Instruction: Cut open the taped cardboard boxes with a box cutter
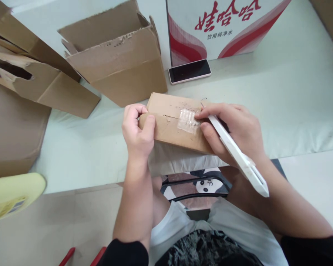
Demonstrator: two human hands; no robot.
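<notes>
A small cardboard box [166, 131] sits at the table's near edge, its top seam running lengthwise and a patch of clear tape [188, 120] across the seam. My left hand [138, 129] is closed around the box's left end, thumb on top. In my right hand [235, 129] is a white utility knife [238, 157], its handle slanting back over the wrist. The fingertips of that hand touch the box top beside the tape. A thin tip shows ahead of the fingers; how far the blade is out I cannot tell.
An open cardboard box [127, 74] stands behind, with more cartons [69, 88] at the left. A phone [190, 71] lies before a white and red carton [224, 33]. A pale yellow object [16, 192] juts in at lower left. A pale green cloth [288, 92] covers the table.
</notes>
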